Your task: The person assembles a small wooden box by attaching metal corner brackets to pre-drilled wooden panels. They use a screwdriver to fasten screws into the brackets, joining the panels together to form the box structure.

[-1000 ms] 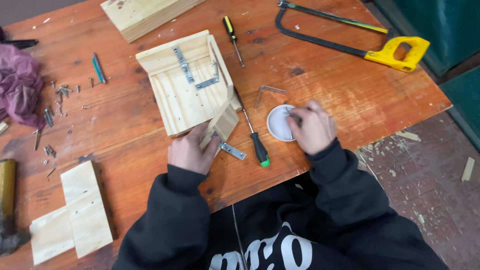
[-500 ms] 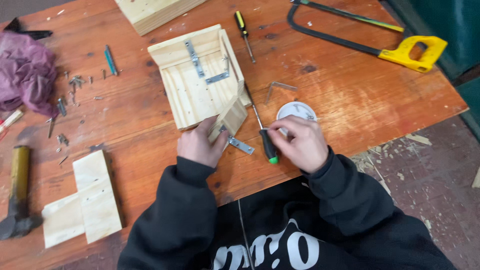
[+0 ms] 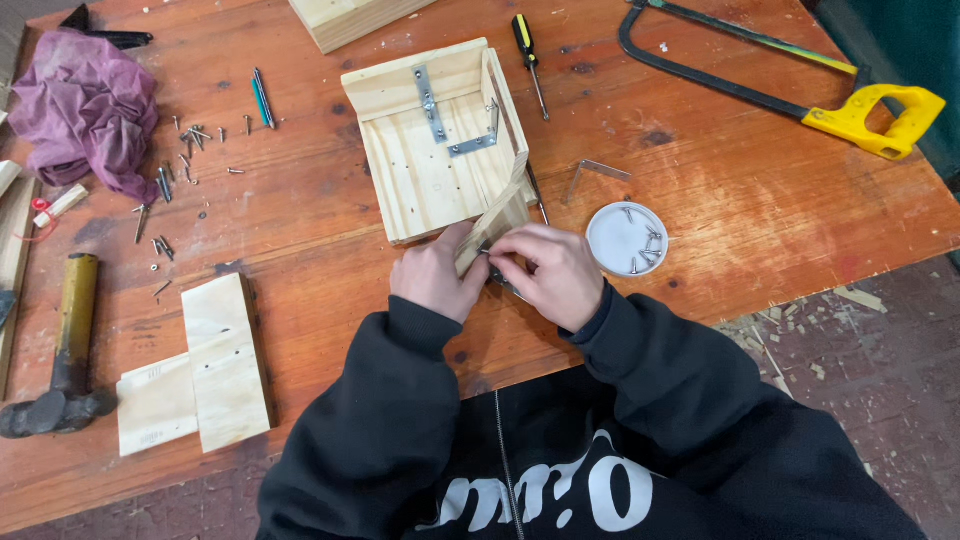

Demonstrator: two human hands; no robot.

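An open pine box [image 3: 420, 170] with metal brackets screwed inside lies on the workbench. A loose wooden slat [image 3: 503, 208] leans against the box's near right corner. My left hand [image 3: 436, 272] grips the slat's lower end from the left. My right hand [image 3: 548, 268] meets it from the right, fingertips pinched together at the same end. Whatever small piece sits between those fingertips is hidden. A round white lid [image 3: 612, 228] holding several screws lies just right of my right hand.
A bent metal bracket [image 3: 592, 170] lies beside the lid. At the back are a yellow-black screwdriver [image 3: 527, 50] and a yellow-handled hacksaw [image 3: 868, 118]. A purple cloth [image 3: 85, 105], scattered screws [image 3: 180, 150], a hammer [image 3: 68, 335] and joined wood pieces [image 3: 205, 375] are on the left.
My right hand left the white lid and came over to the slat's lower end beside my left hand. The green-handled screwdriver is now hidden under my hands.
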